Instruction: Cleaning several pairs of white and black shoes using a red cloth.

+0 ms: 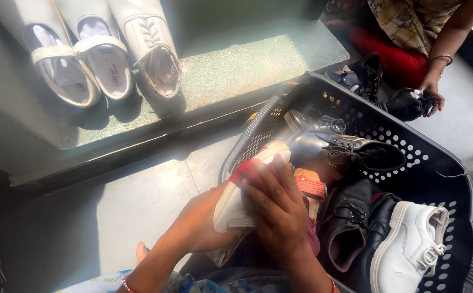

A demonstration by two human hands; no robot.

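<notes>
Shoes first, far left: three white shoes [100, 54] stand in a row on the grey stone ledge [247, 65], two with straps, one laced, toes pointing toward the camera. Below the ledge lies the tiled floor [138, 201].

Centre: the left hand [206, 220] grips a white shoe [239, 198] from underneath, fingers closed around its sole side; the toe points up and away over the rim of the black perforated basket [437, 157]. The right hand [277, 206] lies on top of the same shoe, pressing a red cloth [247, 169] against its upper; its grip is closed over cloth and shoe. The shoe thus sits sandwiched between both hands, just above the basket's near-left corner.

Right: inside the basket lie several black laced shoes [350, 149], an orange-strapped sandal [312, 187] just beside the right hand, and a white laced shoe [410, 244] at the near right.

Far right, top: another person's hand [432, 97] rests on a black shoe [404, 104] on the floor.
</notes>
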